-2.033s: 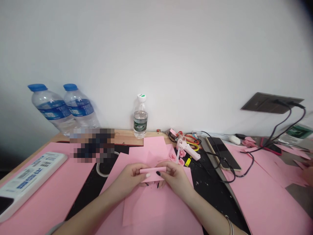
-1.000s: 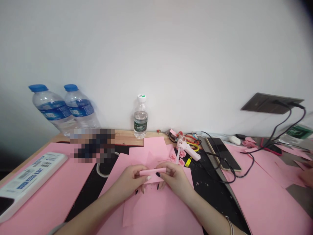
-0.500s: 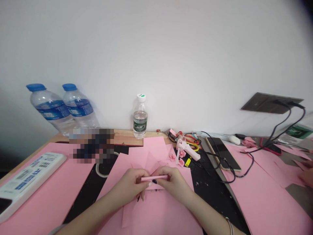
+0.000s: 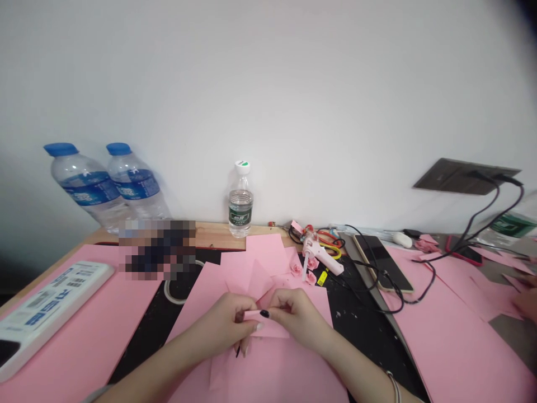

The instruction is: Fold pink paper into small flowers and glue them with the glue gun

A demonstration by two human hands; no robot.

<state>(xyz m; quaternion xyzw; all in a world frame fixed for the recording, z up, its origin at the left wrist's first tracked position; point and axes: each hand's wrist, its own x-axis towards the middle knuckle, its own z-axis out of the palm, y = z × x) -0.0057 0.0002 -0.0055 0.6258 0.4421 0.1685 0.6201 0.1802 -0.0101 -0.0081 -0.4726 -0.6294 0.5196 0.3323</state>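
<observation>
at the middle of the desk, left hand (image 4: 229,322) and right hand (image 4: 291,313) meet fingertip to fingertip, both pinched tight on a small folded pink paper piece (image 4: 268,323) just above the pink sheets (image 4: 272,364). beyond them lie paper roses (image 4: 304,272) and a white glue gun (image 4: 321,253). a small water bottle (image 4: 240,200) stands upright by the wall.

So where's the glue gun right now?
Head view: the glue gun lies right of centre, beyond the right hand, between the small paper roses and the dark phone.
</observation>
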